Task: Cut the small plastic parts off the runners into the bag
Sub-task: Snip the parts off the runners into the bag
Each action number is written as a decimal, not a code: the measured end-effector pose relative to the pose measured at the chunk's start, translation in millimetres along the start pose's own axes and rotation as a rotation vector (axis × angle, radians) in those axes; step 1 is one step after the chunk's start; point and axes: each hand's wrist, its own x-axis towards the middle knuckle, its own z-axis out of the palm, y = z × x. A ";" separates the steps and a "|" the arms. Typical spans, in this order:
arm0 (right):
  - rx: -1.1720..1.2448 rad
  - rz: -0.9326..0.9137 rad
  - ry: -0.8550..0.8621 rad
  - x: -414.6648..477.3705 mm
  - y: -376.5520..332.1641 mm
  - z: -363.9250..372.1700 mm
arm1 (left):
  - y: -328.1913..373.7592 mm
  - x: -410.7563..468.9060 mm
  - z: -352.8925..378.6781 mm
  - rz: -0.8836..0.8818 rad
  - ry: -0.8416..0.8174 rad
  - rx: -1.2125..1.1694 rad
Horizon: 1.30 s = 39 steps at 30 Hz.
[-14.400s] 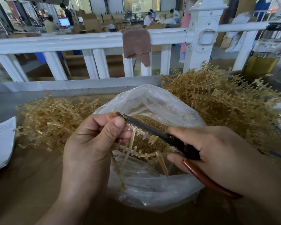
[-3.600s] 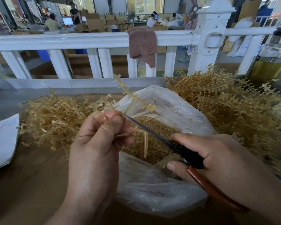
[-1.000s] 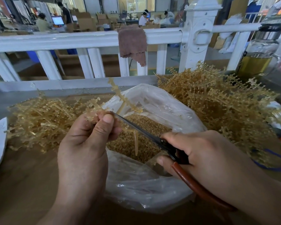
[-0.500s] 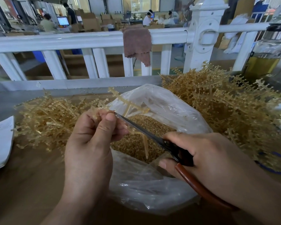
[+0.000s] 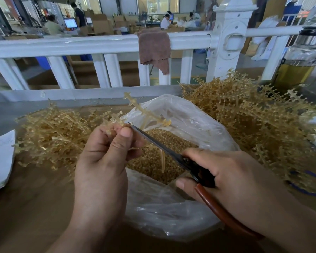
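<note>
**Two hands, one runner, one pair of scissors over the bag**

Your left hand [image 5: 102,161] pinches one amber, translucent plastic runner [image 5: 146,114] between thumb and curled fingers. It is a thin, ribbed stem with short stubby cross-branches. It rises up over the near-left edge of the single clear, crinkled plastic bag [image 5: 190,123], and one smooth bare stalk hangs down into the bag's mouth.

Your right hand [image 5: 230,176] is wrapped around the one pair of scissors with dark metal blades and glossy reddish-brown handles [image 5: 159,145]. The blades slant across the mouth of the bag, with the tip just beside your left thumb. You cannot tell from here whether the blades are parted.

Inside the bag lies a grainy heap of small amber cut parts [image 5: 153,165], too many and too fine to count.

There are two tangled, bristly piles of amber runners. One pile of runners [image 5: 55,132] is left of the bag and a larger, taller pile [image 5: 244,123] is right of it, and both touch its sides.

The bag sits on a matte brown tabletop [image 5: 35,207]. Farther left of the bag are white printed paper sheets [image 5: 0,157].

Behind the bag runs a glossy white railing [image 5: 80,46], with one brown, nubby cloth [image 5: 154,48] draped over it. Behind and right of the bag stands one glass jar of yellow liquid with a metal collar [image 5: 299,61].
</note>
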 end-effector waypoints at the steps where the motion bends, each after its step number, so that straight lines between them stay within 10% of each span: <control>1: -0.001 0.000 0.009 0.0 -0.4 0.4 | -0.1 -0.2 0.7 -0.003 0.000 -0.006; 39: 0.007 0.036 -0.061 0.9 -2.7 -2.7 | -2.9 -3.0 1.7 -0.107 0.041 0.006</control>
